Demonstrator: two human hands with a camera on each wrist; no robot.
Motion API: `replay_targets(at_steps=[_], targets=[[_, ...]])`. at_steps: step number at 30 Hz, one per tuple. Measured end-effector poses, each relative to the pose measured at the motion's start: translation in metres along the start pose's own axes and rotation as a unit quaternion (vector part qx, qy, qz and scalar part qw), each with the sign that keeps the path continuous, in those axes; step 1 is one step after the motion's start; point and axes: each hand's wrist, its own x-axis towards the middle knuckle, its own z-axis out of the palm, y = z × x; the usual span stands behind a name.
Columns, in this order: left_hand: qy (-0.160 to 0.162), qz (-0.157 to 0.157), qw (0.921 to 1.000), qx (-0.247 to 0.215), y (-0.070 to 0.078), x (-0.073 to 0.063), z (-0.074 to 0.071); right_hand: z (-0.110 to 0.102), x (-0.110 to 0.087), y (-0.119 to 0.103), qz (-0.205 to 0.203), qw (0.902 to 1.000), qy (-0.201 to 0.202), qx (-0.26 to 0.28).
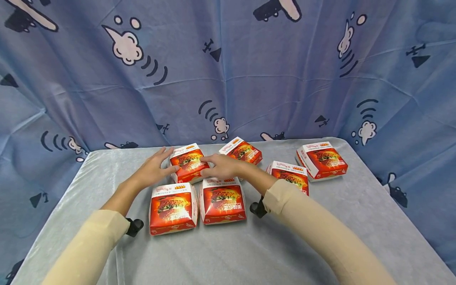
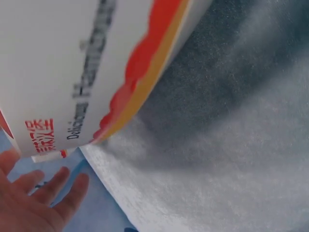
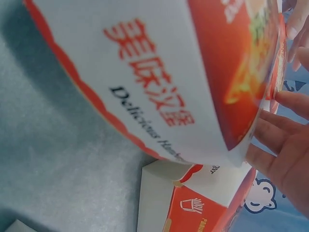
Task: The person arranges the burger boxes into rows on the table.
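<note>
A red and white hamburger box (image 1: 187,161) lies at the back left of the table, between my two hands. My left hand (image 1: 152,169) is at its left side, thumb near the front corner and fingers extended along the edge. On the other side, my right hand (image 1: 222,166) reaches over with extended fingers and thumb at the box's right edge. Two more hamburger boxes sit nearer, a left one (image 1: 172,208) and a right one (image 1: 223,202), close side by side. In the left wrist view, the left hand's fingers (image 2: 72,193) are spread and fairly straight.
Behind my right hand is another hamburger box (image 1: 245,152). One more box (image 1: 290,176) is partly covered by my right forearm, and another box (image 1: 322,160) stands at the back right. A grey cloth covers the table (image 1: 199,257); a blue patterned curtain (image 1: 228,71) hangs behind it.
</note>
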Motion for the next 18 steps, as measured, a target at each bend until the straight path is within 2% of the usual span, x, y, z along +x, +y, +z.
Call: replay_targets(at_steps=[6, 12, 18], targets=[[-0.004, -0.007, 0.9998, 0.018, 0.0029, 0.0010, 0.0026, 0.0006, 0.0023, 0.0018, -0.007, 0.9999, 0.000, -0.011], [-0.004, 0.000, 0.9999, 0.010, 0.0054, 0.0016, 0.0059, 0.0018, 0.0007, -0.0007, -0.011, 0.9991, 0.020, -0.035], [-0.002, -0.015, 0.9998, 0.010, 0.0078, 0.0013, 0.0067, 0.0048, -0.0064, -0.0078, 0.038, 0.9919, 0.072, -0.097]])
